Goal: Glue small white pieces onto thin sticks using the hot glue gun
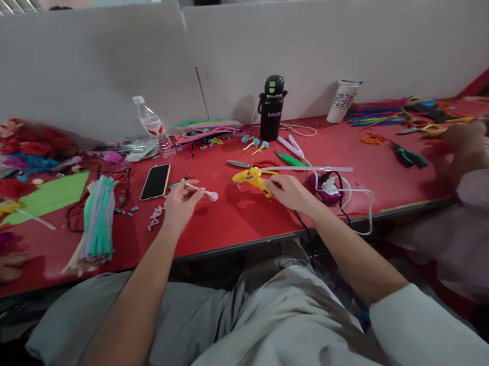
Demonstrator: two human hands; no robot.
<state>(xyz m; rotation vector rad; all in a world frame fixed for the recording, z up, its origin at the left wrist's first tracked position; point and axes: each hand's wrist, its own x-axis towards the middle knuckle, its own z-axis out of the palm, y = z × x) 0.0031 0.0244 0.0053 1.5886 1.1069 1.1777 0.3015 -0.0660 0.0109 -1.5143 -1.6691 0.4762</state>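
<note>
My left hand [182,202] pinches a thin pale stem [199,191] that ends in a small lilac tip, held above the red table [226,228]. At the handle of a yellow glue gun [250,177] is my right hand [288,191], its fingers bent around the grip; the gun's nozzle points left, toward the stem's tip, with a gap between them. A clear glue stick [316,168] extends rightward behind the gun. Small lilac pieces [155,216] lie just left of my left hand.
A phone [155,182], pipe cleaners [98,217] and a plastic bottle [153,125] are on the left. Behind the gun are scissors [243,164] and a black flask [272,108]. White cables cross near a purple object [330,189]. Other people's hands are at both sides.
</note>
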